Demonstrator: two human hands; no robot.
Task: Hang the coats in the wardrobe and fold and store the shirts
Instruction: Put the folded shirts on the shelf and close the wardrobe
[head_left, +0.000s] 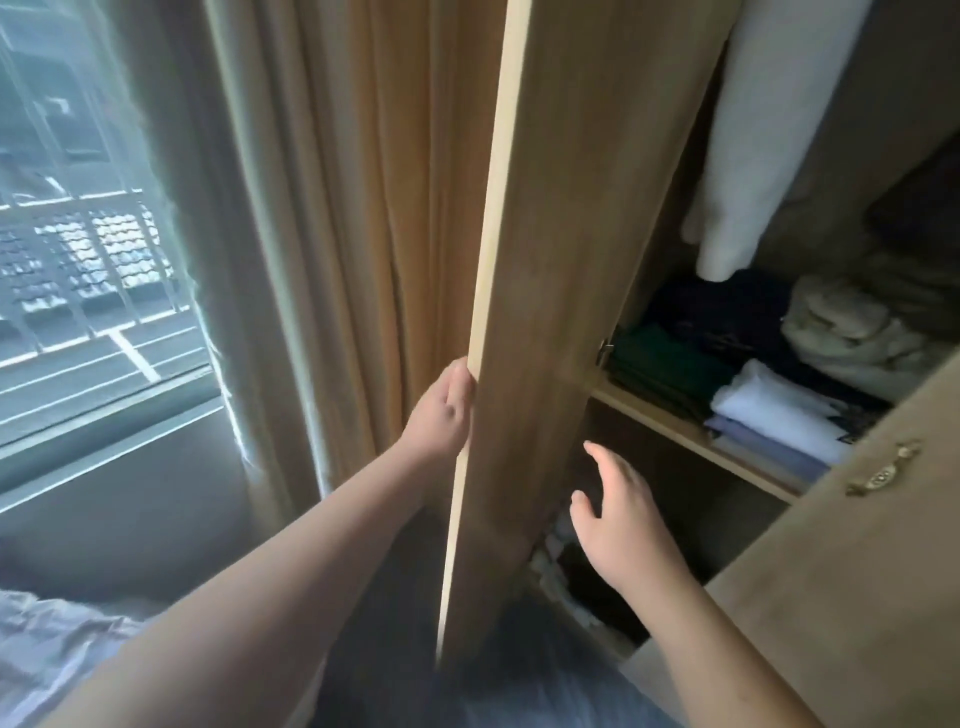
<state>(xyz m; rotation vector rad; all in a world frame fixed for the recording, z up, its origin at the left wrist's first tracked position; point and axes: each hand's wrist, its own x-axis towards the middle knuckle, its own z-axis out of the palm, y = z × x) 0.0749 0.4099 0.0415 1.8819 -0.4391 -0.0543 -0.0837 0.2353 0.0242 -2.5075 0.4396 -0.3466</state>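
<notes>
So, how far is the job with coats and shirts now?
Done: folded shirts lie stacked on the shelf, a white garment hangs above. In hand: the left hand grips the wardrobe door; the right hand is open, empty. Left: crumpled cloth at lower left, unclear what.

left hand (441, 410) grips the door (524, 312) edge; right hand (618, 525) hovers, fingers loosely spread.

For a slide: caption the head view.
Left hand grips the wardrobe door; right hand hovers open below the folded shirts.
</notes>
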